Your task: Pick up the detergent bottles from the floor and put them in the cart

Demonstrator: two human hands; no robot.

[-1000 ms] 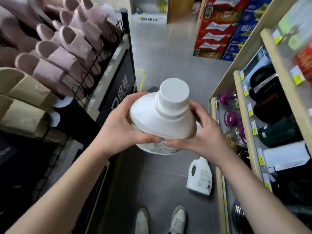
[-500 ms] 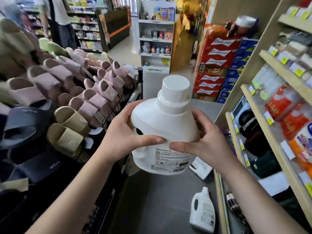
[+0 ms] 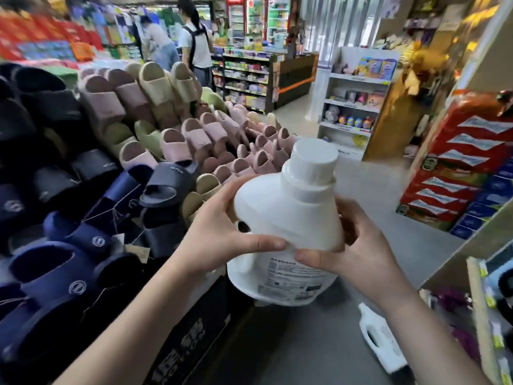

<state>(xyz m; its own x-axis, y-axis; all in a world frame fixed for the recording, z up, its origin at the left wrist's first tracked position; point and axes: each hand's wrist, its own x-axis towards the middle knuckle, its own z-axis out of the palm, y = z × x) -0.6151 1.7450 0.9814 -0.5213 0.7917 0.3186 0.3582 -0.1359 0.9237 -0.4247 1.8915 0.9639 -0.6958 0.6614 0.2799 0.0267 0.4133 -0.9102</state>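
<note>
Whereas a second ago the view looked down at the grey tiled floor point(image 3: 313, 354), it now faces up the shop aisle. The large white plastic detergent bottle point(image 3: 286, 215) with a round white cap has risen with it, upright between both hands and clear of the floor. The left hand point(image 3: 219, 237) wraps the bottle's shoulder by the handle hole, thumb laid across the front. The right hand point(image 3: 358, 251) clasps the opposite side, its thumb nearly meeting the other.

I judge the pickup done and the carry to the cart under way. A second white detergent bottle point(image 3: 380, 340) rests on the floor below the right hand, beside the wooden shelf unit point(image 3: 478, 307), so work remains.

No cart is in view, so I cannot tell where it stands. The floor bottle is blurred, and the held bottle hides the floor beneath it. Racks of foam slippers point(image 3: 177, 143) stand left of the left hand.
</note>
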